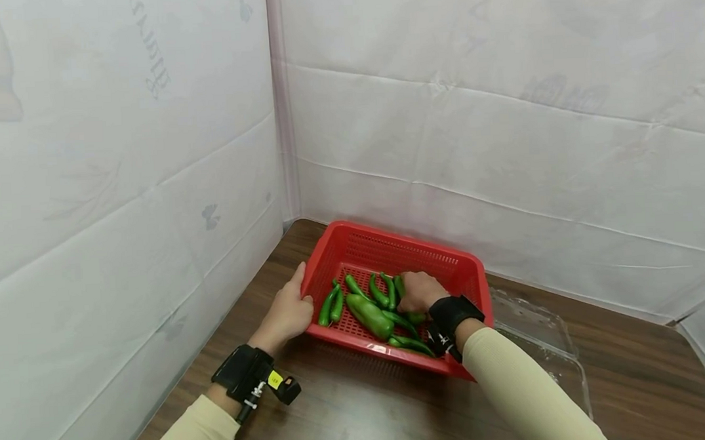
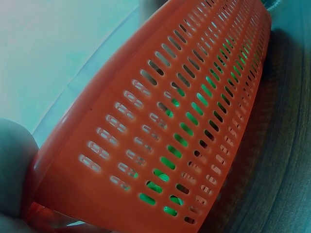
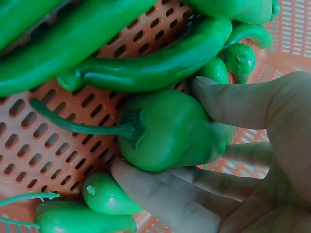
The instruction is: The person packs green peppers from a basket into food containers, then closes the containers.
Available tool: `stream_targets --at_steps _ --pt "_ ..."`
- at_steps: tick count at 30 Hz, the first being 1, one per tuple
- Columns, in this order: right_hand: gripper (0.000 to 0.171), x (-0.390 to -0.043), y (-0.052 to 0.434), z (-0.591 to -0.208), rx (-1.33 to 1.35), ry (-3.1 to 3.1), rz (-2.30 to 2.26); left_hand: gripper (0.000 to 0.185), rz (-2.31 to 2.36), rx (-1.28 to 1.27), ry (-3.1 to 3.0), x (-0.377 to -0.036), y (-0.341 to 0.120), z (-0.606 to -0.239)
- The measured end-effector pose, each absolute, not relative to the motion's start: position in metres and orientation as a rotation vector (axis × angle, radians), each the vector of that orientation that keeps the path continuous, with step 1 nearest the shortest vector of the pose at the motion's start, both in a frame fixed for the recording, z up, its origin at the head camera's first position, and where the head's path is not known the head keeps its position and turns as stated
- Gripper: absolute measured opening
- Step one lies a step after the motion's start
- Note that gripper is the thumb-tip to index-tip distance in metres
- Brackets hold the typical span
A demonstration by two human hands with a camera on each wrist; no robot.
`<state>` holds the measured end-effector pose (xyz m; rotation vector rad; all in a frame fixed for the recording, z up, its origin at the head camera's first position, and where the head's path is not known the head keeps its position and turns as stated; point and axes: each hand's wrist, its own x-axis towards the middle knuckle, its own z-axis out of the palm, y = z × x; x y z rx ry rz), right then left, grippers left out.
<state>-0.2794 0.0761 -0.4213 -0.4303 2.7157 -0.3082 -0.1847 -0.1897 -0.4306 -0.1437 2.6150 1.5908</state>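
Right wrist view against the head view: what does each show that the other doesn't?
Only the right wrist view shows the fingers and thumb closed round one stemmed green pepper. Only the head view shows the left hand holding the basket's corner, the clear plastic tray, the wooden table and the white sheeting. Both show the red slotted basket with green peppers in it.

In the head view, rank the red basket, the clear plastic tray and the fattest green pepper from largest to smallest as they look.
1. Red basket.
2. Clear plastic tray: it seems somewhat smaller, but the right hand and its sleeve cover part of it, so its rank against the basket is unsure.
3. Fattest green pepper, plainly the smallest.
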Motion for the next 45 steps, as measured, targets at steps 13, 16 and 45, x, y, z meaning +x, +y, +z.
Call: stream_targets --at_steps 13,16,45 --pt "0.077 -0.28 0.082 -0.419 -0.423 2.711 -0.383 0.073 1.606 -0.138 2.613 -0.187 -0.189 -0.433" --pt "0.077 -0.282 0.083 -0.418 -0.423 2.729 -0.368 0.073 1.604 -0.137 2.61 -0.188 -0.188 -0.432" --pt "0.072 -0.279 0.098 -0.348 -0.643 2.784 -0.299 0.074 1.573 -0.131 2.59 -0.196 -0.192 -0.432"
